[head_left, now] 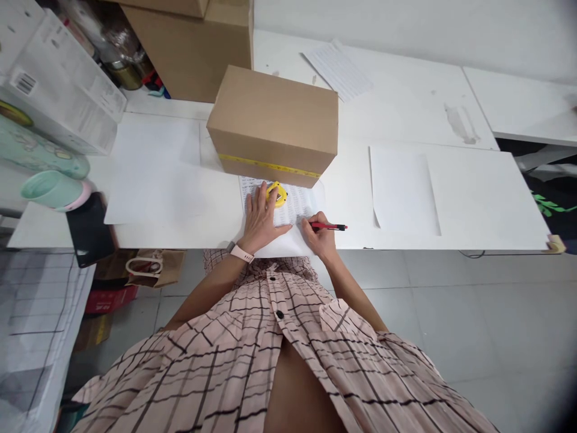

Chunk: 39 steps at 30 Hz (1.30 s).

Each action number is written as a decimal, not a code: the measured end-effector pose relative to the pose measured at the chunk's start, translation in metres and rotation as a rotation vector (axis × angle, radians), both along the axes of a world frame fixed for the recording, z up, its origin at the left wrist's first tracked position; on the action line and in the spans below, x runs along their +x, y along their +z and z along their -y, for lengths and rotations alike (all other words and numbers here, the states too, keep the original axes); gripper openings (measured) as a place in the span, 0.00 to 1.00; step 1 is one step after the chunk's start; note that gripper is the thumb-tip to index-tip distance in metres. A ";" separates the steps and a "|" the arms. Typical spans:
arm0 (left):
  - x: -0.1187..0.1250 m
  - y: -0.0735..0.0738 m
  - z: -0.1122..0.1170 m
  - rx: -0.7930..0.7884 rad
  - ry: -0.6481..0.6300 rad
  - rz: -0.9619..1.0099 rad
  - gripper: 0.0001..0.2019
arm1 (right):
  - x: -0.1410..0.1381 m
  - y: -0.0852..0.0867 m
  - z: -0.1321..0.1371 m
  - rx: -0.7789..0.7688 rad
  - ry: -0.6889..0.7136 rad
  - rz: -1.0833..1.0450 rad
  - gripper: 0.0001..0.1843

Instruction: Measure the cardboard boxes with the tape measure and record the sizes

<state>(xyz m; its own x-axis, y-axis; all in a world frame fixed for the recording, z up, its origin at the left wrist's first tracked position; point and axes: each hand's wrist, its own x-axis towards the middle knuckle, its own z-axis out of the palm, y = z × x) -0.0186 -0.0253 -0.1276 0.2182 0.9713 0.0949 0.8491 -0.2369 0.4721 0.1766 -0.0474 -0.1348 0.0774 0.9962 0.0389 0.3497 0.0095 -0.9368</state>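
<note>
My right hand is closed around a red and black pen, near the right edge of a printed sheet at the table's front. The tip of the pen is hidden by my fingers. Flat on the same sheet lies my left hand, thumb and fingers spread, with a wristband at the wrist. Its fingertips touch a yellow tape measure, partly covering it. Just beyond the sheet stands a closed brown cardboard box, a yellow strip with small marks running along its near side.
Blank paper lies at the left, another white sheet at the right. A printed page rests behind the box. On the left are a dark phone, a mint cup and a white carton; larger boxes stand behind.
</note>
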 end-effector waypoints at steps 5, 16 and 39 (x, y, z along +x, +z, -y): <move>0.000 -0.001 0.000 0.002 0.000 0.006 0.56 | 0.000 0.004 0.000 -0.005 -0.015 -0.011 0.19; 0.000 0.000 0.001 0.003 0.003 0.000 0.55 | -0.001 0.005 0.000 0.009 -0.014 -0.012 0.18; 0.000 -0.001 0.001 0.014 0.001 -0.015 0.56 | 0.002 0.005 0.001 0.030 -0.024 0.005 0.17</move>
<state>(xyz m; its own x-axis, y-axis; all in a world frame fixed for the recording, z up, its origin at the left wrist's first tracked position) -0.0190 -0.0259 -0.1284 0.2190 0.9701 0.1049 0.8563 -0.2426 0.4560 0.1781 -0.0481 -0.1297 0.1009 0.9925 0.0692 0.3544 0.0292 -0.9346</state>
